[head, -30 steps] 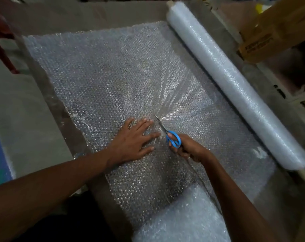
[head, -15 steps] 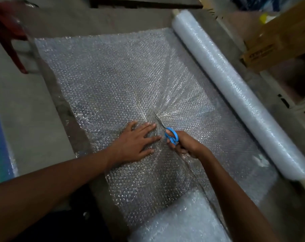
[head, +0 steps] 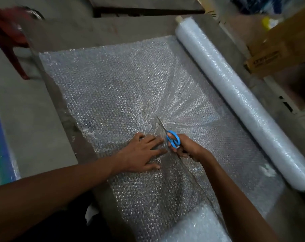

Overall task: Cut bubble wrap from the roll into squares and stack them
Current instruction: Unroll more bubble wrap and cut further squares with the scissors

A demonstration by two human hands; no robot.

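Bubble wrap sheet (head: 113, 95) lies unrolled flat over the grey table (head: 95, 34), running out from the roll (head: 239, 98) along the table's right side; a whiter layered piece (head: 192, 226) sits at the near edge. Left hand (head: 141, 154) presses the sheet, fingers straight and spread; right hand (head: 186, 147) just beside it, fingers curled through the blue-handled scissors (head: 171, 137), blades pointing away into puckered wrap.

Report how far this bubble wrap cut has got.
Done: a slit runs from the sheet's near edge up to the scissors. In hand: the right hand grips the scissors mid-sheet while the left hand presses the wrap flat beside the cut. Left: the stretch ahead of the blades to the far edge, and the roll.
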